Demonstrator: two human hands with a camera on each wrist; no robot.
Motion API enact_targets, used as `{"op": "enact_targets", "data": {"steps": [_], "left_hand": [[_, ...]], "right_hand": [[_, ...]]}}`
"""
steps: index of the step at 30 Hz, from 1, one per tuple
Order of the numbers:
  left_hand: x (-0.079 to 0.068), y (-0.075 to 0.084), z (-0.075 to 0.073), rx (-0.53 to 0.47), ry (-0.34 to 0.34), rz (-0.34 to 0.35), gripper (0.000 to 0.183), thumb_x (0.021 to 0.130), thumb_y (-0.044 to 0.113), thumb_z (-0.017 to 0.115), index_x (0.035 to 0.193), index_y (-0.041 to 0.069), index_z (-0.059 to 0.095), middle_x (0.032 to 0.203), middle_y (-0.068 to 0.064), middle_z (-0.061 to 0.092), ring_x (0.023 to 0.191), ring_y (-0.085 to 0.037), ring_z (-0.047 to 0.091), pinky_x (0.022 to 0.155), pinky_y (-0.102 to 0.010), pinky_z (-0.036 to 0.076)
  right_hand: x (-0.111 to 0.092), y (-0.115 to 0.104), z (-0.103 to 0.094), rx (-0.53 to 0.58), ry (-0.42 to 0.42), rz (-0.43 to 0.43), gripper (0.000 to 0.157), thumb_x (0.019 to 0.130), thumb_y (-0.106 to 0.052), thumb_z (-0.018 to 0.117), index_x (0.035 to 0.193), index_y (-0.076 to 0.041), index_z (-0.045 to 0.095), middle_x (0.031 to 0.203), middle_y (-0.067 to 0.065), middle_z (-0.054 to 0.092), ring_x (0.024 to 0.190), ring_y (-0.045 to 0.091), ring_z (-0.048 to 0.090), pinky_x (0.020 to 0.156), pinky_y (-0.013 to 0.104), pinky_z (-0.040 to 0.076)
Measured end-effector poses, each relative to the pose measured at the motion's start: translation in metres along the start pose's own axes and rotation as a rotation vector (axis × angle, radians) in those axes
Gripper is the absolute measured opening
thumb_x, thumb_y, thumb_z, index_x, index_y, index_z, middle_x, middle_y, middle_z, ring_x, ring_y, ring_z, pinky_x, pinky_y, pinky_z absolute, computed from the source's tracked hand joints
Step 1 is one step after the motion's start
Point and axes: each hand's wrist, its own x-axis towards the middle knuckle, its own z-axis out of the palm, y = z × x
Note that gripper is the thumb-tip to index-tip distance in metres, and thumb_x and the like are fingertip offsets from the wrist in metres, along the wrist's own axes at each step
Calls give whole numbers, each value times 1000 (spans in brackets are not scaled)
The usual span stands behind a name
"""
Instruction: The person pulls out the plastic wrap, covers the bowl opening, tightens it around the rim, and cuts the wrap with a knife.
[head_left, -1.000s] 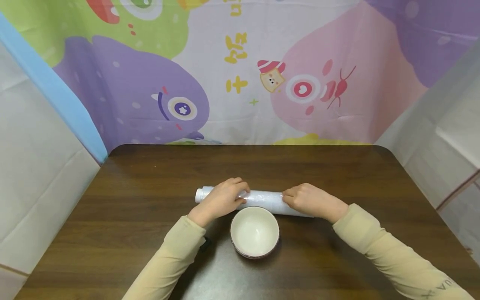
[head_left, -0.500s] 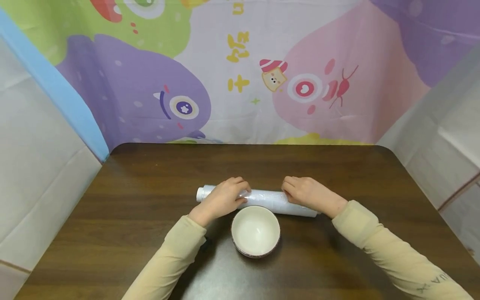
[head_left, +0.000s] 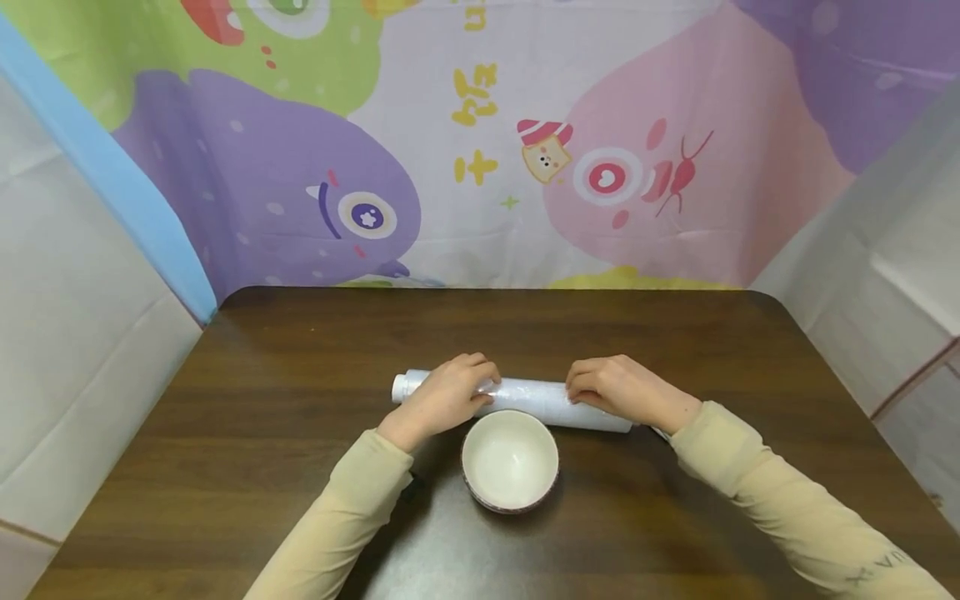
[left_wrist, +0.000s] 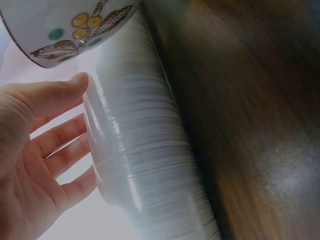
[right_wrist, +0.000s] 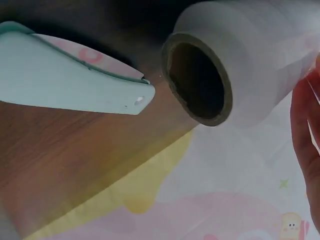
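A roll of cling film (head_left: pixel 536 400) lies across the table behind a white bowl (head_left: pixel 510 462). My left hand (head_left: pixel 448 396) is at the roll's left part, and its thumb and fingertips pinch the clear film at the surface in the left wrist view. My right hand (head_left: pixel 626 387) is at the right part, thumb and fingers drawn together on the film; its fingertips are mostly out of the right wrist view. A brown cardboard core (right_wrist: pixel 220 107) shows at the roll's right end. The bowl's outside carries a painted plant with yellow berries (left_wrist: pixel 80 20).
A folding knife (right_wrist: pixel 75 80) with a pale handle and a pink-patterned blade lies just beyond the roll's right end, mostly hidden by the right arm in the head view. The brown wooden table (head_left: pixel 300 333) ends at a printed curtain (head_left: pixel 480 233).
My right hand rose off the roll toward its far side, then came back down onto the film with its thumb lower. My left hand, the roll and the bowl stay nearly the same.
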Motion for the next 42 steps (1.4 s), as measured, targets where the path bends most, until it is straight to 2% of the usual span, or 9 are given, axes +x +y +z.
{"op": "enact_targets", "data": {"steps": [6, 13, 21, 25, 28, 33, 35, 37, 42], "left_hand": [[0, 1, 0, 5, -9, 4, 15, 82, 15, 67, 96, 14, 62, 96, 1, 58, 90, -18, 56, 77, -32, 47], [0, 0, 0, -6, -10, -13, 15, 82, 14, 67, 96, 14, 62, 96, 1, 58, 90, -18, 56, 77, -32, 47], [-3, 1, 1, -1, -1, 0, 15, 80, 13, 69, 94, 14, 62, 94, 2, 58, 89, -17, 55, 75, -31, 47], [-4, 3, 1, 13, 19, 26, 17, 79, 12, 69, 94, 14, 61, 94, 1, 58, 87, -18, 55, 74, -32, 46], [-4, 4, 0, 29, 21, 29, 17, 80, 13, 68, 95, 13, 61, 96, 0, 58, 88, -18, 55, 76, -33, 46], [-3, 4, -1, 53, 14, 13, 17, 81, 19, 67, 96, 14, 60, 95, 0, 58, 88, -18, 54, 75, -34, 45], [-2, 5, -1, 62, 15, 3, 17, 81, 21, 67, 95, 14, 60, 94, 0, 57, 87, -18, 54, 75, -34, 45], [-2, 6, -1, 71, 13, -5, 17, 82, 23, 67, 95, 14, 60, 93, 0, 57, 87, -18, 54, 75, -34, 44], [2, 9, 1, 71, 16, -2, 21, 81, 26, 68, 95, 13, 61, 93, 0, 57, 87, -17, 54, 76, -33, 45]], "right_hand": [[1, -2, 7, -203, -3, -70, 15, 78, -2, 66, 76, -12, 56, 77, -5, 51, 68, 8, 49, 62, 23, 43], [0, -6, 15, -382, -117, -34, 10, 87, 2, 38, 90, -5, 45, 89, 4, 40, 78, 17, 38, 68, 27, 39], [10, 3, 9, -272, -77, 71, 13, 84, 5, 49, 83, -6, 43, 83, 4, 38, 72, 16, 37, 64, 28, 36], [11, 13, -3, -163, -35, 283, 11, 89, 3, 46, 84, -5, 40, 82, 5, 38, 68, 16, 37, 61, 28, 35], [9, 12, -8, 18, -51, 441, 6, 97, -10, 40, 93, -6, 38, 85, 5, 46, 70, 14, 45, 63, 29, 39], [10, 1, -13, 263, -26, 542, 42, 94, -34, 48, 122, -7, 34, 100, 4, 62, 90, 17, 61, 77, 37, 47], [12, -2, -13, 229, -30, 512, 58, 87, -35, 59, 130, -5, 34, 100, 2, 62, 91, 17, 61, 78, 37, 48], [14, -4, -13, 143, -37, 469, 56, 81, -30, 67, 127, -6, 46, 96, -1, 63, 86, 14, 62, 75, 34, 49], [16, -5, -16, -30, 33, 419, 9, 79, -16, 69, 88, -15, 70, 83, -5, 61, 70, 8, 59, 63, 27, 48]]}}
